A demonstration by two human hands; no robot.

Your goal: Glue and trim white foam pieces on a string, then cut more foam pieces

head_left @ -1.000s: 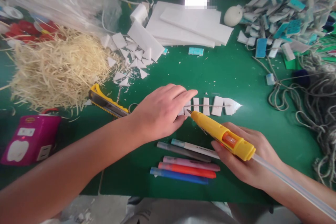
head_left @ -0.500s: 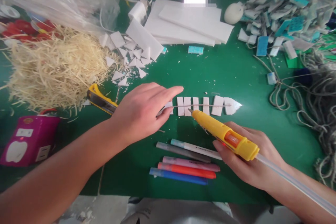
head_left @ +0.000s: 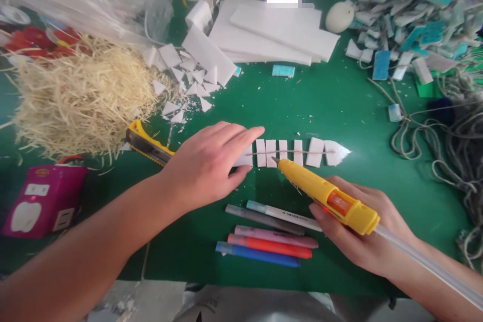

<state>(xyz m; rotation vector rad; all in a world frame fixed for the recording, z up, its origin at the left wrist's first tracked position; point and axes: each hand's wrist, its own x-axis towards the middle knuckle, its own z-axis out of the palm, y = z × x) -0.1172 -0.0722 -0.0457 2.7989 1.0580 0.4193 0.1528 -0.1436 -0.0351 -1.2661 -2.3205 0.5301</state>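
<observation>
Left hand: my left hand [head_left: 211, 166] lies flat at frame centre, fingers [head_left: 245, 136] extended and close together, pressing down on the left end of the foam row; the thumb tip sits at the lower edge of the leftmost piece.
Right hand: my right hand [head_left: 362, 226], lower right, has its fingers wrapped around the yellow glue gun [head_left: 326, 196].
Foam row: the white foam pieces [head_left: 290, 152] lie just right of my left fingertips, side by side on a thin string [head_left: 287, 151], ending in a pointed piece at the right.
Long axis: the row runs left to right across the frame; the gun slants from lower right up to upper left.
Key relation: the nozzle tip [head_left: 274, 160] sits at the lower edge of the third piece, just right of my left thumb; whether it touches the foam I cannot tell.
Nearer hand: the left is on the row itself; the right reaches it only through the gun.
Open room: bare green mat [head_left: 302, 105] above the row; the markers [head_left: 271, 234] crowd the space below it.
Edges: utility knife [head_left: 149, 145] left of my left hand, tangled cord [head_left: 433, 136] to the right.
</observation>
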